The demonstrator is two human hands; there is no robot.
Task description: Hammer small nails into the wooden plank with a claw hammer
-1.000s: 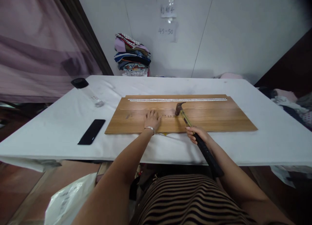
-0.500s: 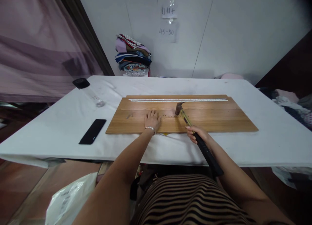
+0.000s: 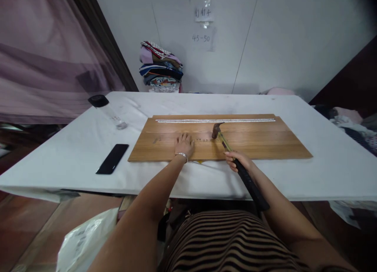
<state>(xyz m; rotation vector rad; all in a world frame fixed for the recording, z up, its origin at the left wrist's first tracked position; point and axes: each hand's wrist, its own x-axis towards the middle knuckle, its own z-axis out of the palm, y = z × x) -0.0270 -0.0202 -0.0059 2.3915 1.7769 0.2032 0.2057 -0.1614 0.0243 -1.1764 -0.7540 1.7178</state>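
Observation:
A wooden board (image 3: 265, 142) lies across the white table. My left hand (image 3: 184, 144) rests flat on its near part, fingers spread, with nothing in it. My right hand (image 3: 239, 160) is wrapped round the handle of a claw hammer (image 3: 216, 131), just past the board's front edge. The hammer's head is at the board's middle, at the right end of a short row of several small nails (image 3: 203, 140). More loose nails (image 3: 155, 140) lie left of my left hand. Two thin white strips (image 3: 188, 121) run along the board's far side.
On the table (image 3: 70, 158), a black phone (image 3: 112, 159) lies left of the board, and a clear bottle with a black lid (image 3: 110, 112) lies behind it. Folded clothes (image 3: 161, 68) are stacked by the wall. A white bag (image 3: 86, 240) is below at the left.

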